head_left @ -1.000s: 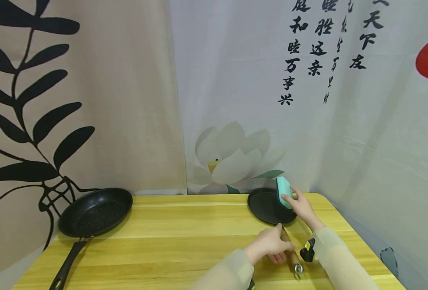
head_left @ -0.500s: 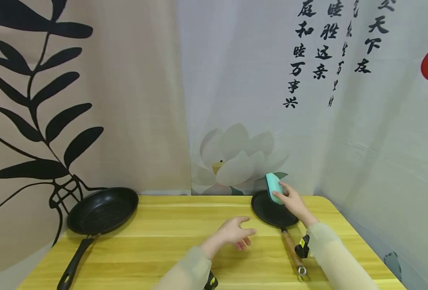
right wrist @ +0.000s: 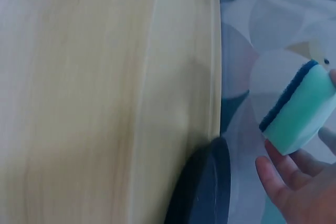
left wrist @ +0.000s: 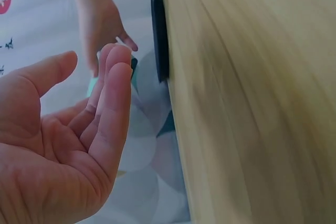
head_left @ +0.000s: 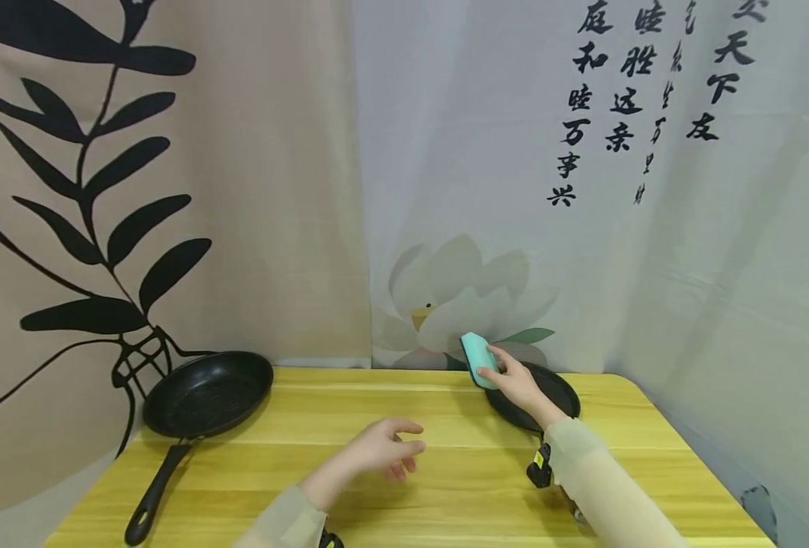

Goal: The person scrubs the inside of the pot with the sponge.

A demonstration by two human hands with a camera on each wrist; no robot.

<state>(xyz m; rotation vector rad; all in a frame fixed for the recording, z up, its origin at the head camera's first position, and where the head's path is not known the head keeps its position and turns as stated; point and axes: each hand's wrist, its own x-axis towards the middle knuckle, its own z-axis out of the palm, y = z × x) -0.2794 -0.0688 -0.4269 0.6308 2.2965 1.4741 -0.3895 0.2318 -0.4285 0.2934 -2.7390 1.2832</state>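
Released from the small pan's [head_left: 537, 396] handle, the left hand [head_left: 380, 450] is being drawn leftward, fingers relaxed and holding nothing. A sponge [head_left: 478, 359] is being pinched by the right hand [head_left: 514, 383] and carried over that pan's left rim, suggesting scrubbing there is finishing.

Left hand [head_left: 377, 450] off pan handle, now open above table; right hand [head_left: 514, 384] carried sponge [head_left: 478, 359] leftward past pan rim.
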